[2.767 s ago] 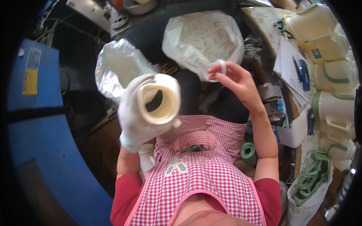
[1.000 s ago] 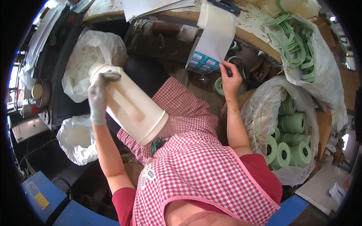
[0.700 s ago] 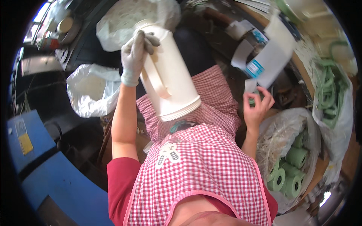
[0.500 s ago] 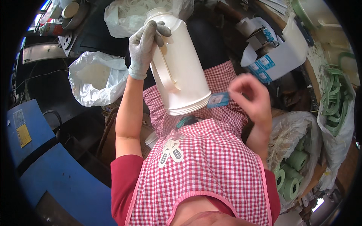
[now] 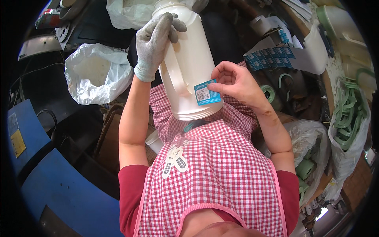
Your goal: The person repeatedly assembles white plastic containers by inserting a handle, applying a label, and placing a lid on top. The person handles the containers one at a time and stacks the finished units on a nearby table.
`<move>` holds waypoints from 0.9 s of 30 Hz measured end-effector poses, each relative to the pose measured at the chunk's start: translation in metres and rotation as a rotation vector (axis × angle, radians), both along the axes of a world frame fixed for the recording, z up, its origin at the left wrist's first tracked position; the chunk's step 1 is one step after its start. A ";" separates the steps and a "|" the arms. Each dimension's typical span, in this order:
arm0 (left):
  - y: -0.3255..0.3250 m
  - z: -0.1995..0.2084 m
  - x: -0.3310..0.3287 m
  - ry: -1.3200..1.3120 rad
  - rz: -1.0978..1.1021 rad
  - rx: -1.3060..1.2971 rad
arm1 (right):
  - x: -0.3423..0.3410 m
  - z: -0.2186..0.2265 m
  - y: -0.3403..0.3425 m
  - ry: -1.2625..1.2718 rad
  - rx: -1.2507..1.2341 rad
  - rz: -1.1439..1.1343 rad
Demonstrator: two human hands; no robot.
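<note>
A cream-white plastic jug (image 5: 192,51) with a side handle lies slanted over my lap, its ridged round end toward me. My left hand (image 5: 156,41), in a grey-coated work glove, is closed on the jug near the upper end of its handle. A blue label (image 5: 206,94) with a white barcode panel lies against the jug's wall, to the right of the handle's lower end. My bare right hand (image 5: 237,85) has its thumb on the label's right edge, with the fingers curled above. Whether the whole label is stuck down I cannot tell.
At the right, a sheet of blue labels (image 5: 272,57) drapes over clutter. Bags hold green rolls (image 5: 304,169) and green strips (image 5: 345,114). A white lined bin (image 5: 96,75) stands left, near blue panels (image 5: 71,193).
My right hand has moved left and up to the jug. The label, earlier sticking out past the jug's lower right edge, now lies against its wall. The label sheet at right has shifted.
</note>
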State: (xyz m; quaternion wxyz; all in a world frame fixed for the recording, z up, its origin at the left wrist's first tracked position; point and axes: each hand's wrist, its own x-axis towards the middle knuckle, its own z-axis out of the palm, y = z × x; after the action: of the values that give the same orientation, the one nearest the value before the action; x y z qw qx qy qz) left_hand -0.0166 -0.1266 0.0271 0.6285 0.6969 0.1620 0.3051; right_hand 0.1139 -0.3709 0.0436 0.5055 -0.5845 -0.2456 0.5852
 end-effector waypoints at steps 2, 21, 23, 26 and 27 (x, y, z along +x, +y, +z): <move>0.001 -0.001 0.000 -0.007 -0.003 0.016 | -0.001 -0.001 0.000 0.030 0.051 -0.006; -0.022 0.008 0.013 0.055 0.124 0.084 | -0.031 0.023 0.007 0.139 0.006 -0.058; -0.036 0.026 0.028 0.072 0.132 0.213 | -0.041 0.023 0.019 0.011 0.247 -0.206; -0.039 0.066 0.039 0.045 0.170 0.720 | -0.037 0.010 0.021 0.248 0.316 -0.201; -0.032 0.078 0.038 -0.085 0.187 0.818 | -0.032 0.003 0.019 0.299 0.248 -0.278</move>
State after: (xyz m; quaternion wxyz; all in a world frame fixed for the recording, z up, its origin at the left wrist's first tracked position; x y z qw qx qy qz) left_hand 0.0212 -0.1586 0.1048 0.2758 0.8580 0.0642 0.4285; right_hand 0.0822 -0.3520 0.0468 0.6800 -0.4528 -0.1553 0.5554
